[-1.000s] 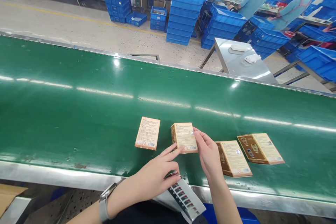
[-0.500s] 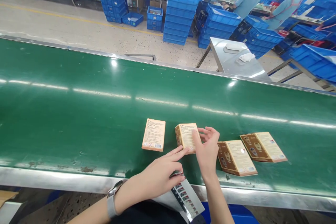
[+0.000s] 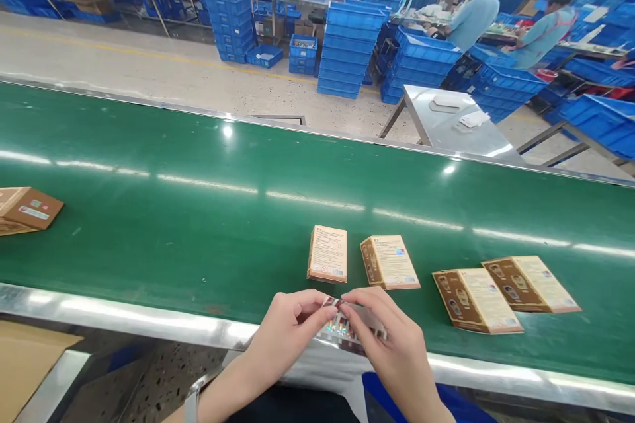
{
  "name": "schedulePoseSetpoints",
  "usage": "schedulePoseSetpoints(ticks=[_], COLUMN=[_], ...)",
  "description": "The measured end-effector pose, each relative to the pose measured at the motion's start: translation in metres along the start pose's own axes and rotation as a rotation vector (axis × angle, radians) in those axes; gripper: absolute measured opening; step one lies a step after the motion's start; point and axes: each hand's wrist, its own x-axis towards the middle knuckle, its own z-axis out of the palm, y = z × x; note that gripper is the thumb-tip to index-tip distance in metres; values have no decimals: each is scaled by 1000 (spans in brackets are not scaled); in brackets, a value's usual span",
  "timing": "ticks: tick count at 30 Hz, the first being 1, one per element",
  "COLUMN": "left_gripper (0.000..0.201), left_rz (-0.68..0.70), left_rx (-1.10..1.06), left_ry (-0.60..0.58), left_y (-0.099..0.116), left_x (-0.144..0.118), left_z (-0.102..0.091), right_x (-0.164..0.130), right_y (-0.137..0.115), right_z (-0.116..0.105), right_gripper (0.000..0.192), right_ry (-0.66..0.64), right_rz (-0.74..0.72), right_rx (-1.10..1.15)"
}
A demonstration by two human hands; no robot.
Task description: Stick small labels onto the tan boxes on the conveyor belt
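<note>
Both hands, the left hand [image 3: 292, 330] and right hand [image 3: 397, 350], pinch a thin glossy sheet of small printed stickers [image 3: 347, 327] at the near edge of the green conveyor belt [image 3: 198, 225], fingers clamped on its top corner. The sheet looks light, floppy and slick, best held by its edges; four flat brown-and-cream cardboard boxes [image 3: 389, 262] lie just beyond.

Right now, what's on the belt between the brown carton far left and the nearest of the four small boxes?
Nothing: in the head view, the green belt is bare between the brown carton and the leftmost small box.
</note>
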Motion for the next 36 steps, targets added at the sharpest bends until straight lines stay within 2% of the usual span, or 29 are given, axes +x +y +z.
schedulePoseSetpoints(ticks=[3,5,8,11,14,16,19,21,23,31,34,36], left_gripper=[26,26,27,26,26,23,18,17,16,14,12,12], left_rz=[-3,0,-7,-44,-64,15,227,308,317,315,345,391], left_rx=[-15,17,71,66,91,171,336,401,416,403,405,384], left_ry=[-59,-57,-29,-51,-140,-182,-273,-371,-429,-492,-482,-471], left_y=[0,-3,-9,-13,-13,-11,-12,-15,-19,-24,-28,-30], left_x=[-3,-3,-2,-2,-3,-1,9,16,20,25,28,28], left_z=[-2,-4,-8,-17,-29,-36,-39,-38,-35,-32,-23,-14], right_x=[3,5,5,3,6,11,19,21,20,12,7,7], right_y=[4,4,-2,2,22,40,59,63,64,66,68,66], right_z=[5,8,10,8,8,12,22,29,34,31,27,29], right_gripper=[12,15,15,9,18,29,44,46,44,40,42,41], right_ry=[61,97,89,83,271,383,419,452,489,475,492,496], right_rz=[-114,-208,-200,88,501,691,817,844,843,739,720,674], right_rx=[-115,-205,-183,70,345,478,603,618,572,223,47,35])
